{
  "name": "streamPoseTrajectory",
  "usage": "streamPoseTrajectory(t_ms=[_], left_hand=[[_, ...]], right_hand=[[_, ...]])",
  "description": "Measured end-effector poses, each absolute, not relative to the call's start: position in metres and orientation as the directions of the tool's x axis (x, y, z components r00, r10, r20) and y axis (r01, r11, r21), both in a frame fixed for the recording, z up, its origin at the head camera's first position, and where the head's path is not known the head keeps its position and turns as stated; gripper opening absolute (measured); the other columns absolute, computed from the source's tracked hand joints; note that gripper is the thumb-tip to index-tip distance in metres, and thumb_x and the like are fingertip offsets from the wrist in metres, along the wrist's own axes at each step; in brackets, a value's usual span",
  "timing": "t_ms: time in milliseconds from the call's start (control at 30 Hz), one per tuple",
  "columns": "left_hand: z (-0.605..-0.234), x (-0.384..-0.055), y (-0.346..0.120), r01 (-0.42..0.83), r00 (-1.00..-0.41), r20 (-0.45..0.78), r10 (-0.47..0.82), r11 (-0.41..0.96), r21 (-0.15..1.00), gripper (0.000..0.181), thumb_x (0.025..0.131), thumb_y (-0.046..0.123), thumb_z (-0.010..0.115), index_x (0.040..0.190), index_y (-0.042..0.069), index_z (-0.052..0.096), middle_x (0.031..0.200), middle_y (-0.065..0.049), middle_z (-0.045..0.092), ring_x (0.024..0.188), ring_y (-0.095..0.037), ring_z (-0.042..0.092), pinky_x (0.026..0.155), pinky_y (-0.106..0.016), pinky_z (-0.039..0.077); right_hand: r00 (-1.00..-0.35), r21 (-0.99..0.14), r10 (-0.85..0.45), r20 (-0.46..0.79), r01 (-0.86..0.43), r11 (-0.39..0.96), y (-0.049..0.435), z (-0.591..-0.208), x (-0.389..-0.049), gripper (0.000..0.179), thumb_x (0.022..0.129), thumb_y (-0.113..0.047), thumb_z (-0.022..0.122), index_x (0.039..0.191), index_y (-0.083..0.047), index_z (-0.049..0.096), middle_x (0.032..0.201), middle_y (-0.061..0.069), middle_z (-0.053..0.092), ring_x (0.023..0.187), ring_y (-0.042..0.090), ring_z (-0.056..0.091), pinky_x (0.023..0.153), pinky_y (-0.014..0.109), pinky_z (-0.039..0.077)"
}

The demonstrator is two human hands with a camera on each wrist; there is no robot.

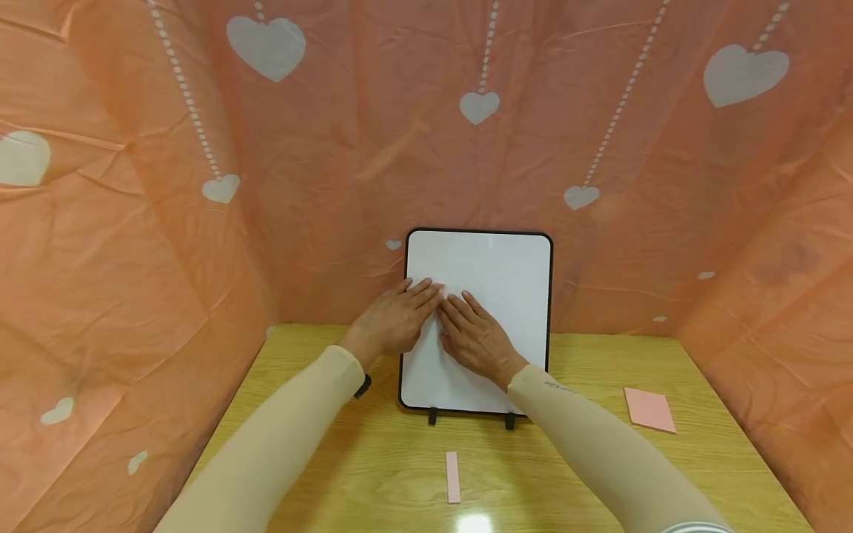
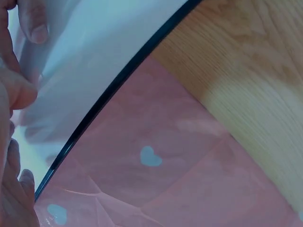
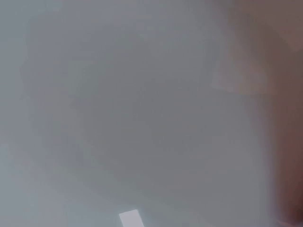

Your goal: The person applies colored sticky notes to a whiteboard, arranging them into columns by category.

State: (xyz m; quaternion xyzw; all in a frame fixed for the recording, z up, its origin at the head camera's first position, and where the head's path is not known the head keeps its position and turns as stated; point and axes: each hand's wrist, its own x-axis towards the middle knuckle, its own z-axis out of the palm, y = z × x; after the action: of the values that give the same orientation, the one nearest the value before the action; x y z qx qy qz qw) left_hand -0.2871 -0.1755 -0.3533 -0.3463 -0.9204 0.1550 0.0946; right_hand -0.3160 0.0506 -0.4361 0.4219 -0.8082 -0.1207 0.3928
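Pressing on a whiteboard [image 1: 509, 296], a person in cream sleeves [image 1: 286, 437] brings the left hand [image 1: 398, 318] and right hand [image 1: 476, 337] together left of the board's center. Neither grip pinches anything: both have fingers extended, the tips meeting at a small pink slip [image 1: 442, 289], partly hidden against the white surface. The black-rimmed board stands on short black feet [image 1: 432, 416] atop a wooden desk [image 1: 593, 363]. A narrow pink strip [image 1: 453, 477] lies in front; a pink square [image 1: 650, 410] rests to the right, before an orange heart-print cloth [image 1: 426, 170].
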Motion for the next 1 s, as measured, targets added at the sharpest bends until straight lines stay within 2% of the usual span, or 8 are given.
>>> streamPoseTrajectory(t_ms=[400, 567, 767, 867, 1000], left_hand=[[-0.350, -0.298, -0.172, 0.597, -0.770, -0.042, 0.636, 0.697, -0.397, 0.063, 0.113, 0.030, 0.041, 0.170, 0.012, 0.020, 0.178, -0.002, 0.016, 0.165, -0.022, 0.012, 0.135, -0.046, 0.009], [-0.347, -0.299, -0.175, 0.605, -0.760, -0.037, 0.649, 0.685, -0.405, 0.063, 0.113, 0.031, 0.044, 0.169, 0.011, 0.024, 0.177, -0.003, 0.020, 0.165, -0.024, 0.015, 0.135, -0.048, 0.012], [-0.348, -0.301, -0.180, 0.586, -0.751, 0.025, 0.660, 0.683, -0.436, 0.059, 0.113, 0.035, 0.045, 0.166, 0.010, 0.035, 0.173, -0.003, 0.032, 0.163, -0.025, 0.021, 0.135, -0.048, 0.015], [-0.349, -0.304, -0.180, 0.592, -0.738, 0.064, 0.672, 0.690, -0.416, 0.056, 0.113, 0.032, 0.046, 0.164, 0.010, 0.040, 0.171, -0.004, 0.036, 0.163, -0.024, 0.024, 0.135, -0.046, 0.016], [-0.348, -0.307, -0.174, 0.617, -0.726, 0.052, 0.686, 0.682, -0.393, 0.055, 0.114, 0.029, 0.042, 0.166, 0.012, 0.035, 0.173, -0.002, 0.031, 0.164, -0.023, 0.020, 0.135, -0.045, 0.013]], right_hand=[[-0.359, 0.547, -0.785, 0.505, -0.570, 0.613, 0.051, -0.436, -0.316, 0.064, 0.106, -0.040, 0.060, 0.156, -0.001, 0.050, 0.157, 0.012, 0.055, 0.147, 0.027, 0.051, 0.132, 0.045, 0.027], [-0.371, 0.556, -0.789, 0.490, -0.564, 0.611, 0.052, -0.437, -0.316, 0.063, 0.107, -0.042, 0.057, 0.156, -0.002, 0.050, 0.157, 0.011, 0.055, 0.148, 0.026, 0.050, 0.133, 0.045, 0.024], [-0.344, 0.563, -0.791, 0.506, -0.563, 0.605, 0.052, -0.438, -0.318, 0.060, 0.105, -0.041, 0.060, 0.151, -0.003, 0.057, 0.153, 0.011, 0.060, 0.145, 0.028, 0.052, 0.132, 0.046, 0.027], [-0.337, 0.564, -0.789, 0.514, -0.561, 0.607, 0.052, -0.438, -0.317, 0.060, 0.105, -0.041, 0.061, 0.151, -0.002, 0.057, 0.152, 0.012, 0.061, 0.145, 0.028, 0.053, 0.131, 0.046, 0.028], [-0.354, 0.553, -0.783, 0.512, -0.561, 0.616, 0.052, -0.438, -0.316, 0.062, 0.106, -0.041, 0.058, 0.154, -0.002, 0.053, 0.156, 0.012, 0.057, 0.147, 0.027, 0.050, 0.132, 0.046, 0.027]])
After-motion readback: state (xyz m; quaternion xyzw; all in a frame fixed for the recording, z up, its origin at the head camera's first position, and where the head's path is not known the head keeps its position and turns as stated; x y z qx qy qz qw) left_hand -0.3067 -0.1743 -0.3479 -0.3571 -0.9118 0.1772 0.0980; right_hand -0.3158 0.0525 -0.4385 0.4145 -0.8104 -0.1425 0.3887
